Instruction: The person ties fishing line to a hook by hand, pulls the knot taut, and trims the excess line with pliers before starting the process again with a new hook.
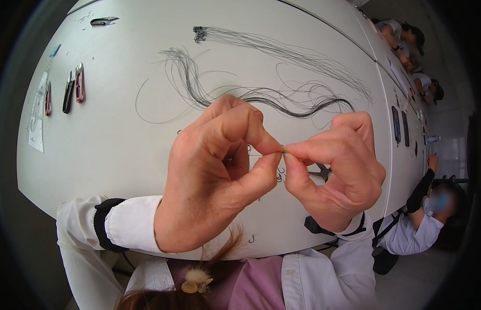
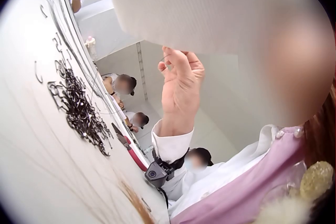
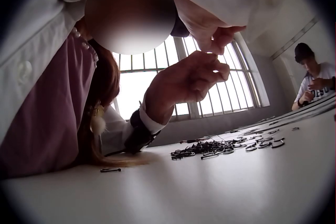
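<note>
In the head view my left hand [image 1: 199, 175] and right hand [image 1: 339, 165] meet fingertip to fingertip above the white table [image 1: 111, 150]. Each pinches between thumb and index finger at a thin fishing line [image 1: 256, 155], which is mostly hidden by the fingertips; I cannot tell whether a hook is on it. The left wrist view shows the right hand [image 2: 181, 87] raised, a fine strand at its fingertips. Below the hands, a heap of dark fish hooks [image 2: 81, 108] lies on the table. In the right wrist view the left hand [image 3: 186, 82] is above that heap.
A loose bundle of dark line [image 1: 297, 111] lies beyond the hands, and farther back another bundle [image 1: 282, 49] has dark hooks clustered at one end. Thread snips [image 1: 79, 85] lie at the left. Red-handled pliers [image 2: 128, 148] are beside the heap. Other people sit at the right.
</note>
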Demonstrator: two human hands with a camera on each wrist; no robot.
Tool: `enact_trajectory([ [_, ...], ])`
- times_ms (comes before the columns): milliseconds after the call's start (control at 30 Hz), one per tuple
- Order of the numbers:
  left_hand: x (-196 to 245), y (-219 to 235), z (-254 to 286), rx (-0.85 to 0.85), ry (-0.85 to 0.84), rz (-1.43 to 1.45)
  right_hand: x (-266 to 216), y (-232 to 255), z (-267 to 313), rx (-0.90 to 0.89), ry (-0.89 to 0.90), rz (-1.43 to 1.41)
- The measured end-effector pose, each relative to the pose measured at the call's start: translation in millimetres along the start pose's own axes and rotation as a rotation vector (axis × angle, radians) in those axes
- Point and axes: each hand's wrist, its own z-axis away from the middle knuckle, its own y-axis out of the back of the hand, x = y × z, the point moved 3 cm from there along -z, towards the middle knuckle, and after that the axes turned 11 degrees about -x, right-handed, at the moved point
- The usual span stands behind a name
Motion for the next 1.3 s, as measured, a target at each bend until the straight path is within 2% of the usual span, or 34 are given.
enact_trajectory([
  [300, 1.3, -1.1, 0.2, 0.013, 0.011, 0.041, -0.5, 0.7, -1.8, 0.023, -0.006, -0.024],
  [600, 0.0, -0.9, 0.6, 0.016, 0.043, 0.058, -2.2, -3.0, 0.2, 0.053, 0.023, 0.073],
  [667, -0.6, -0.7, 0.5, 0.025, 0.059, 0.086, -1.0, -1.8, 0.0, 0.046, 0.026, 0.052],
  [767, 0.8, 0.5, 0.3, -0.001, -0.003, 0.011, 0.0, 0.5, -0.6, -0.011, 0.027, 0.050],
  [800, 0.2, 0.9, 0.4, 0.003, 0.052, 0.109, 0.0, 0.3, -2.0, -0.009, 0.026, 0.052],
  [867, 0.1, 1.3, 0.2, 0.005, 0.106, 0.203, 2.3, 0.4, -5.4, 0.008, -0.067, -0.025],
  [1000, 5.0, 5.0, -2.1, 0.045, 0.018, 0.185, 3.2, 12.9, -3.8, 0.164, -0.166, -0.204],
  [1067, 6.5, 6.3, -2.9, 0.066, -0.002, 0.182, 2.0, 14.7, -1.5, -0.085, -0.076, -0.155],
  [1100, 7.1, 6.6, -3.1, 0.064, -0.004, 0.161, 0.2, 10.9, -2.0, -0.136, -0.167, -0.227],
  [1133, 7.6, 6.7, -3.3, 0.061, -0.006, 0.139, -0.2, 8.1, -2.0, -0.126, -0.170, -0.229],
  [1200, 7.7, 7.8, -3.8, 0.040, -0.003, 0.120, 4.7, -3.6, -0.7, -0.156, -0.232, -0.443],
  [1233, 8.3, 8.1, -4.2, 0.027, -0.001, 0.110, 5.2, -10.5, -1.2, -0.053, -0.293, -0.614],
  [1300, 11.1, 7.4, -2.9, 0.014, 0.014, 0.104, 6.5, -16.9, 3.7, -0.074, -0.359, -0.725],
])
